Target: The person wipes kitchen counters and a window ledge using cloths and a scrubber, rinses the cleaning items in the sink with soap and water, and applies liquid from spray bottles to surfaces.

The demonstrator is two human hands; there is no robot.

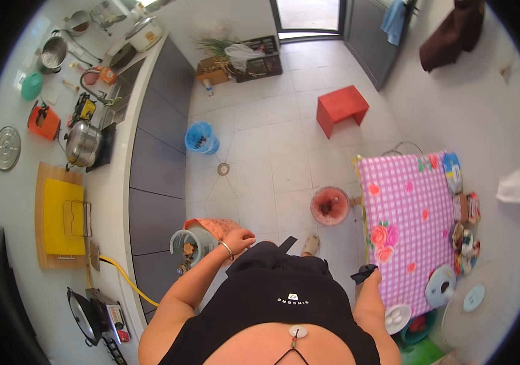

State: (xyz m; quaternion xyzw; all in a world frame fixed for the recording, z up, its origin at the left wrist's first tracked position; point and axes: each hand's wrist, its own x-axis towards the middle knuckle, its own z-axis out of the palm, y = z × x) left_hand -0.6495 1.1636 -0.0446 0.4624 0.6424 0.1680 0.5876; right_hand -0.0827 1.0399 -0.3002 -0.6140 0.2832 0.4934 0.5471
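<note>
A black apron or top (281,292) with a small white print covers my front, a loose dark strap sticking up at its far edge. My left hand (240,241), with a bracelet at the wrist, hangs beside that edge, its fingers loosely stretched and nothing visible in them. Left of it stands a grey gas cylinder (202,246) with an orange valve, an orange patterned cloth (216,227) behind. On the right, my right hand (369,280) is closed around a small bunched black cloth (362,273), close to the table's pink checked tablecloth (403,213).
A counter (120,201) runs along the left with a steel pot (83,145) and yellow cutting board (65,217). On the floor stand a blue basket (201,139), a pink bin (330,205) and a red stool (342,108). A white bowl (407,319) sits at the table's near end.
</note>
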